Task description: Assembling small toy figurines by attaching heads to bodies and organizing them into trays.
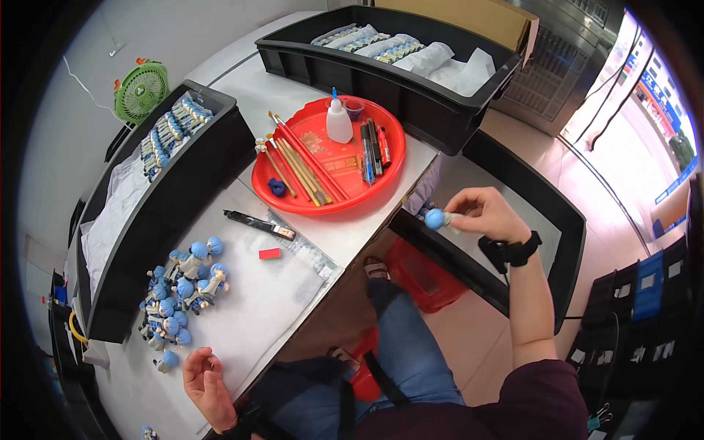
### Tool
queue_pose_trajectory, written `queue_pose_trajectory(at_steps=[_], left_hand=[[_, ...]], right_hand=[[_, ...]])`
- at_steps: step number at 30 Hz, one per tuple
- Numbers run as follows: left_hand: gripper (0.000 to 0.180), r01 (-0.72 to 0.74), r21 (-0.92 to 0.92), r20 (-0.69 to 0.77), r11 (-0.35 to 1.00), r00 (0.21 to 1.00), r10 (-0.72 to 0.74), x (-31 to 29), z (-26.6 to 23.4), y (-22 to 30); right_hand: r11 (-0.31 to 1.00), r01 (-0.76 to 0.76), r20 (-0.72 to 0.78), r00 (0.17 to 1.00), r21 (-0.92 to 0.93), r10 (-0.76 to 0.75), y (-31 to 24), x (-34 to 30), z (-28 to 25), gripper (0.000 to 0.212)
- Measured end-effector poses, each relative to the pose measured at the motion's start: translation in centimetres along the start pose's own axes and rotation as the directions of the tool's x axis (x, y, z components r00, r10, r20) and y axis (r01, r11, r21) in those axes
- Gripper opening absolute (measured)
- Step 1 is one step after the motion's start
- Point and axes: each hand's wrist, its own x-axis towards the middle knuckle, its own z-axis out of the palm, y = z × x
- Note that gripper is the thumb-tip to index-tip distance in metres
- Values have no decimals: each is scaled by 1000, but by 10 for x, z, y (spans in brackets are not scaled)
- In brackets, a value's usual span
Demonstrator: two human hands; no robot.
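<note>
My right hand [484,213] pinches a small blue-haired figurine [434,218] between thumb and fingers. It holds the figurine over the near left side of a black crate [546,220] at the right. Loosely curled, with its fingers apart, my left hand [207,385] rests at the table's near edge and shows nothing in its grasp. Beside it on the white sheet [249,308] lies a loose heap of similar figurines [176,290]. A black craft knife [260,224] and a small red block [270,254] lie beyond the heap.
A red tray [297,207] carries brushes, pens and a white squeeze bottle [339,123]. Black crates with rows of figurines stand at the left [165,213] and at the back [389,88]. A green fan [141,92] stands behind. Below the table is a red stool [422,279].
</note>
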Motion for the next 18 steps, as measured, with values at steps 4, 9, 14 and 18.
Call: queue_pose_trajectory(at_steps=[4, 9, 14, 18], left_hand=[[35, -16, 69, 65, 998, 998, 12, -2, -4, 1], [27, 7, -48, 84, 999, 996, -3, -1, -5, 2], [30, 0, 64, 13, 998, 1000, -1, 4, 1, -3], [32, 13, 189, -33, 982, 999, -7, -2, -2, 10]], right_hand=[[862, -217, -266, 959, -458, 100, 100, 36, -62, 21], [707, -327, -336, 932, -626, 133, 187, 86, -70, 24], [690, -315, -377, 924, -652, 65, 239, 118, -64, 20], [715, -257, -292, 953, -650, 77, 241, 135, -50, 17]])
